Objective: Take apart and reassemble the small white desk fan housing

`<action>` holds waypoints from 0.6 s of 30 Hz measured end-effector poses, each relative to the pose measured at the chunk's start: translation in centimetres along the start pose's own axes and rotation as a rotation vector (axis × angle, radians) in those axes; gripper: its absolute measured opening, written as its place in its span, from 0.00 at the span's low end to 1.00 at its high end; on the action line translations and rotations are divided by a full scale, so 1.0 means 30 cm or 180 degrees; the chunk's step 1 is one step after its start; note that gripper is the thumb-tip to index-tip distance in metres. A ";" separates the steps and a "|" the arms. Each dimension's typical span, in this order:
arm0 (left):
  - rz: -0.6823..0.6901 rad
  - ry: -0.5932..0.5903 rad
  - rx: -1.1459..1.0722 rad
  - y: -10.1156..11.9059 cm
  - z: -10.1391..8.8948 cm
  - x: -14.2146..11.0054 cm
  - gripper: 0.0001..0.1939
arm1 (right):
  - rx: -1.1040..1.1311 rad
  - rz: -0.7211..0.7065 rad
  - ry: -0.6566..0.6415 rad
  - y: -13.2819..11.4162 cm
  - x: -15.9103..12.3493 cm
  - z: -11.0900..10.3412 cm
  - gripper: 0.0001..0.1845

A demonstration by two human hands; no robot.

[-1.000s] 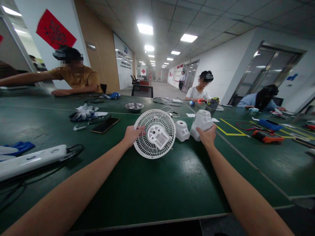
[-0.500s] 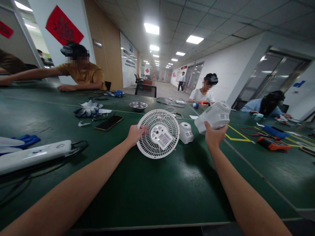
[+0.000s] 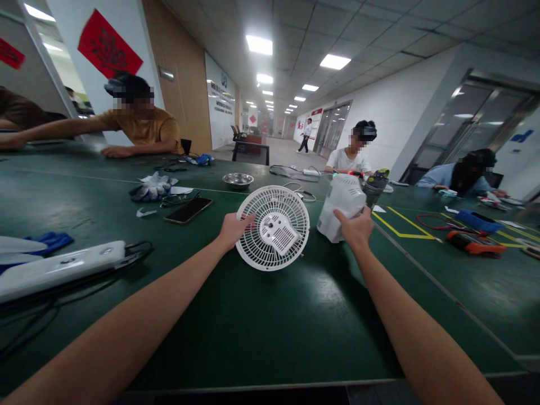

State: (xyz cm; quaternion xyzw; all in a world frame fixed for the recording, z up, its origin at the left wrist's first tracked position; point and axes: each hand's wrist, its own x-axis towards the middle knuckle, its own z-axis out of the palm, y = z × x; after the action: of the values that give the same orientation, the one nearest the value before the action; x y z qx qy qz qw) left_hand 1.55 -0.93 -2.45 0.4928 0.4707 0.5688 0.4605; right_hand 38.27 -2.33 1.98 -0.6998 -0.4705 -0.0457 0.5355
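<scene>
My left hand [image 3: 233, 229] grips the left rim of a round white fan grille [image 3: 291, 216], its thumb lying over the bars. The grille faces me, with a slotted motor plate at its centre and a screw-like bit low on its right rim. To the right of it, my right hand [image 3: 356, 226] is wrapped round a white plastic housing [image 3: 337, 205] with vent slots near its top, held tilted just beside the grille. Whether the housing touches the table cannot be made out. The smaller vented cover seen earlier is hidden from view now.
A steel bowl [image 3: 238, 180], a phone [image 3: 188, 210] and work gloves [image 3: 154, 187] lie to the left. Nearer stands a long white device [image 3: 63, 269] with a cable. An orange-black meter [image 3: 475, 243] is at right. Co-workers sit around the green table [image 3: 270, 332].
My right hand has brought the white housing down and left, turning it more upright. The small cover beside the grille is now out of sight. My left hand and the grille barely moved.
</scene>
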 end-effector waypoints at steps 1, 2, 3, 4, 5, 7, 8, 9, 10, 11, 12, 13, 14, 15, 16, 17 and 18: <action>-0.0007 0.0018 0.0009 0.002 0.001 -0.001 0.11 | -0.0010 0.0081 0.0126 0.031 0.027 -0.024 0.46; -0.0016 0.0028 0.0020 0.004 0.002 -0.001 0.11 | -0.0028 0.0180 0.0256 0.064 0.052 -0.047 0.46; -0.0023 0.0031 0.0032 0.007 0.002 -0.002 0.11 | -0.0067 0.0248 0.0300 0.095 0.074 -0.067 0.46; -0.0023 0.0035 0.0042 0.009 0.003 -0.004 0.11 | -0.0124 0.0268 0.0294 0.122 0.092 -0.084 0.47; -0.0017 0.0039 0.0051 0.010 0.003 -0.005 0.12 | -0.0177 0.0288 0.0253 0.145 0.106 -0.096 0.48; -0.0001 0.0034 0.0060 0.012 0.003 -0.008 0.12 | -0.0165 0.0316 0.0199 0.173 0.120 -0.109 0.48; 0.0009 0.0022 0.0060 0.012 0.002 -0.009 0.12 | -0.0130 0.0277 0.0219 0.180 0.122 -0.110 0.48; 0.0021 0.0006 0.0069 0.011 0.001 -0.010 0.13 | -0.0076 0.0207 0.0275 0.182 0.123 -0.109 0.48; 0.0037 -0.0005 0.0083 0.010 0.001 -0.010 0.13 | -0.0019 0.0114 0.0359 0.182 0.123 -0.106 0.48; 0.0054 -0.0007 0.0096 0.009 0.000 -0.010 0.13 | 0.0039 0.0018 0.0455 0.182 0.123 -0.103 0.47; 0.0064 -0.0005 0.0101 0.008 0.000 -0.009 0.13 | 0.0099 -0.0061 0.0537 0.182 0.123 -0.099 0.46; 0.0065 0.0003 0.0102 0.007 -0.001 -0.008 0.12 | 0.0168 -0.0115 0.0578 0.182 0.125 -0.096 0.45; 0.0059 0.0013 0.0100 0.008 0.000 -0.008 0.12 | 0.0249 -0.0143 0.0582 0.184 0.126 -0.094 0.44; 0.0045 0.0017 0.0097 0.009 0.000 -0.009 0.12 | 0.0342 -0.0150 0.0562 0.187 0.129 -0.092 0.43; 0.0028 0.0018 0.0097 0.011 0.001 -0.010 0.12 | 0.0437 -0.0140 0.0527 0.190 0.131 -0.090 0.43; 0.0008 0.0016 0.0102 0.014 0.002 -0.011 0.11 | 0.0522 -0.0115 0.0493 0.194 0.133 -0.088 0.43; -0.0003 0.0016 0.0109 0.017 0.002 -0.013 0.11 | 0.0587 -0.0083 0.0479 0.196 0.135 -0.087 0.43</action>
State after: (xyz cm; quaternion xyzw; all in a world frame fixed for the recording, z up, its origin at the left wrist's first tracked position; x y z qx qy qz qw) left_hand 1.63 -1.38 -2.00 0.4990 0.4818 0.5617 0.4510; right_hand 45.82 -1.83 1.23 -0.6360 -0.4402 -0.0615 0.6308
